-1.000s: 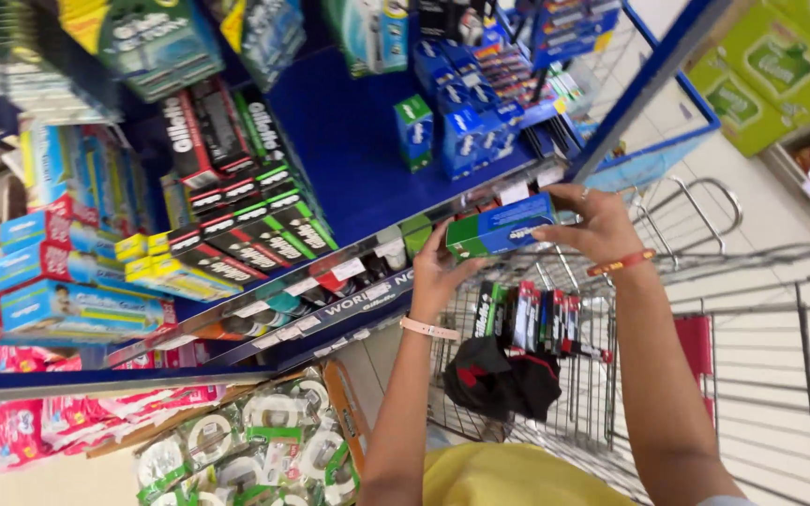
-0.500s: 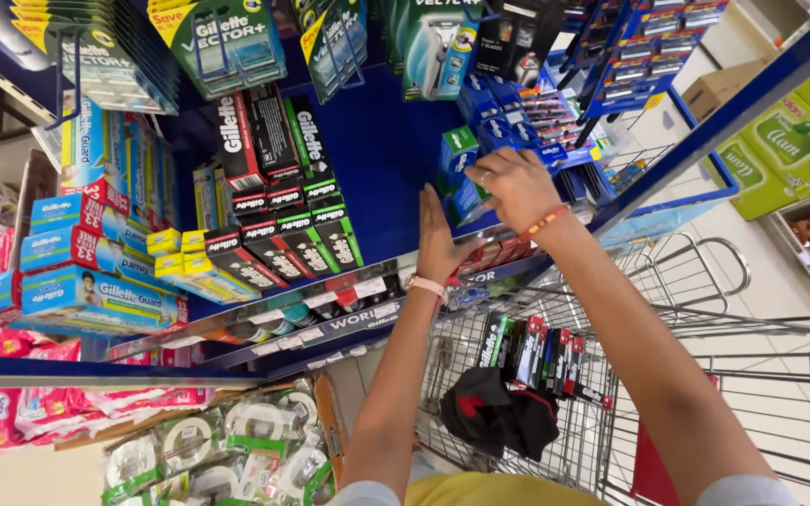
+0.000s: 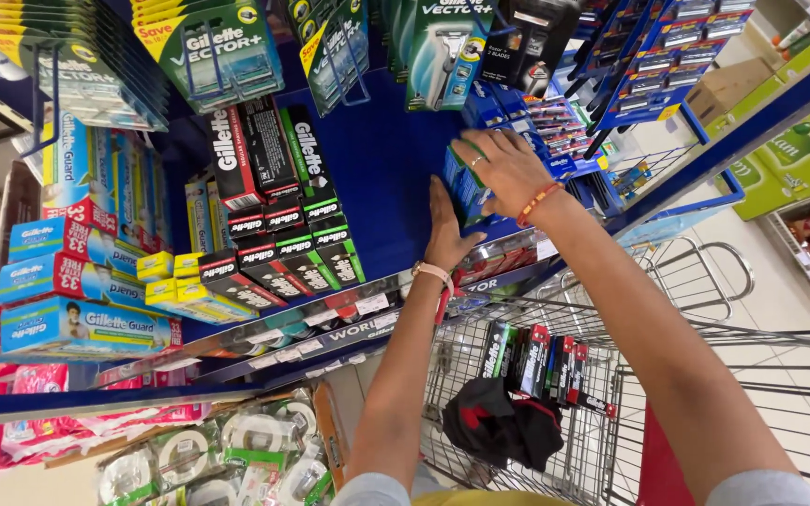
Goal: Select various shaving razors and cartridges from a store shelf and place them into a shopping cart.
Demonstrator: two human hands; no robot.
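Note:
My right hand (image 3: 503, 169) presses on top of a blue and green razor box (image 3: 466, 185) standing on the blue shelf (image 3: 377, 159). My left hand (image 3: 447, 230) lies flat against that box's left side, fingers straight up. Both hands hold the box between them near the back of the shelf. Left of them stand rows of black, green and red razor boxes (image 3: 278, 215). Below my arms is a wire shopping cart (image 3: 555, 412) with several upright black and green boxes (image 3: 541, 361) and a black cloth (image 3: 499, 426).
Green blister packs (image 3: 222, 52) hang on pegs above the shelf. Blue and yellow razor cartons (image 3: 77, 281) fill the left side. Small blue packs (image 3: 555, 122) hang to the right. Clear-wrapped goods (image 3: 208, 459) lie on the lower shelf. Green cartons (image 3: 799, 150) stand far right.
Both hands carried the blue and green box from the shelf's front edge up and back onto the shelf. The left hand has flattened against its side.

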